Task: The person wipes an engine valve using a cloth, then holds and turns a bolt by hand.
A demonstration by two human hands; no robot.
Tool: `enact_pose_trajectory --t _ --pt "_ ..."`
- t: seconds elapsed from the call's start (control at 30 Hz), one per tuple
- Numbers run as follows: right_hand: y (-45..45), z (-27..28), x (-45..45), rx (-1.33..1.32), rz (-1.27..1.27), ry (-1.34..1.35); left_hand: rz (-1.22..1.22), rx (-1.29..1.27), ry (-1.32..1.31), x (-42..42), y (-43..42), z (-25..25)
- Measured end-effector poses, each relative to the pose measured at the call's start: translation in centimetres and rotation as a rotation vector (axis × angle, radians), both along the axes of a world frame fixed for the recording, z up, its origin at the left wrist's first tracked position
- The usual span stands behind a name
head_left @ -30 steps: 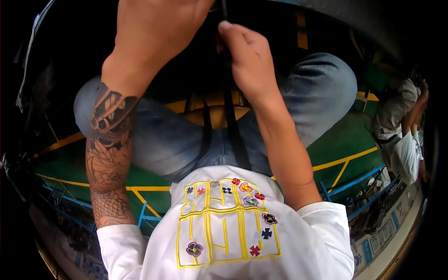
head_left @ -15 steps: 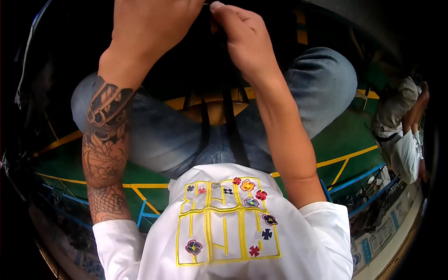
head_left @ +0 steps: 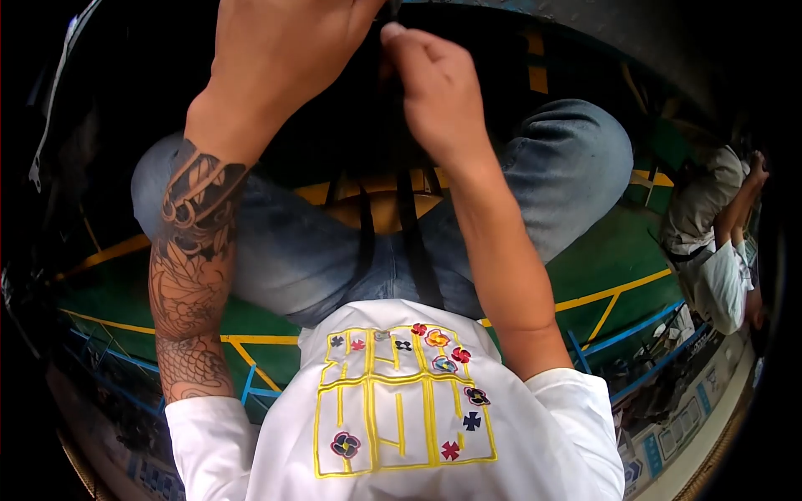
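My left hand (head_left: 288, 63) shows its back at the top of the view, with its fingers cut off by the upper edge or turned out of sight. Close to its right is my right hand (head_left: 439, 88), the thumb and fingers drawn together in a pinch. A small dark piece (head_left: 391, 10) shows at the top edge between the two hands, too dim to name. Whether the right fingers grip that piece is hidden. Deep shadow covers the area beneath both hands.
My knees in blue jeans (head_left: 576, 179) are spread on either side. Yellow lines mark the green floor (head_left: 267, 301). Blue rails (head_left: 635, 351) run behind me. Another person (head_left: 714, 225) is at the right. A grey surface (head_left: 576, 33) lies at the upper right.
Both hands appear slightly lower in the view, and more of the dark piece between them shows. The right hand keeps its pinch.
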State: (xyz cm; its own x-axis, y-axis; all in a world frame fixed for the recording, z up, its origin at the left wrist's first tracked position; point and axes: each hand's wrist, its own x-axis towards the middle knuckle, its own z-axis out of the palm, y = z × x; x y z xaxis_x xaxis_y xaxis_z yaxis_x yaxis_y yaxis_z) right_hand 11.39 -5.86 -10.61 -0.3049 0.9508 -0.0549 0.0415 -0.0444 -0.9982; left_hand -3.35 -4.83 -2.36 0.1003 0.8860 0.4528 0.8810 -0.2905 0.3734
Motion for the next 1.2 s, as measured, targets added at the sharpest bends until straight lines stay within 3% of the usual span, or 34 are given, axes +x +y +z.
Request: enact_pose_trajectory --t 0.57,0.67,0.83,0.97,1.07,1.13,1.2 --pt "1.4 0.4 0.8 0.02 0.074 -0.047 0.018 0.019 -0.05 0.0 0.3 -0.5" --pt "-0.5 1.0 0.9 0.029 0.045 -0.168 0.029 -0.104 -0.037 0.4 -0.2 1.0" --pt "1.3 1.1 0.0 -0.003 0.058 -0.086 0.047 -0.084 -0.079 0.5 0.1 0.4" --pt "-0.7 1.3 0.8 -0.039 0.051 -0.167 0.044 -0.006 0.008 0.3 0.2 -0.2" --pt "0.3 1.1 0.3 -0.003 0.054 -0.129 0.097 -0.128 -0.068 0.4 0.4 0.4" --pt "0.6 0.8 0.2 0.044 0.032 -0.107 0.05 0.02 -0.062 -0.3 0.7 -1.4" --pt "0.5 0.5 0.4 -0.01 0.024 -0.12 0.085 -0.076 -0.046 0.7 0.3 0.4"
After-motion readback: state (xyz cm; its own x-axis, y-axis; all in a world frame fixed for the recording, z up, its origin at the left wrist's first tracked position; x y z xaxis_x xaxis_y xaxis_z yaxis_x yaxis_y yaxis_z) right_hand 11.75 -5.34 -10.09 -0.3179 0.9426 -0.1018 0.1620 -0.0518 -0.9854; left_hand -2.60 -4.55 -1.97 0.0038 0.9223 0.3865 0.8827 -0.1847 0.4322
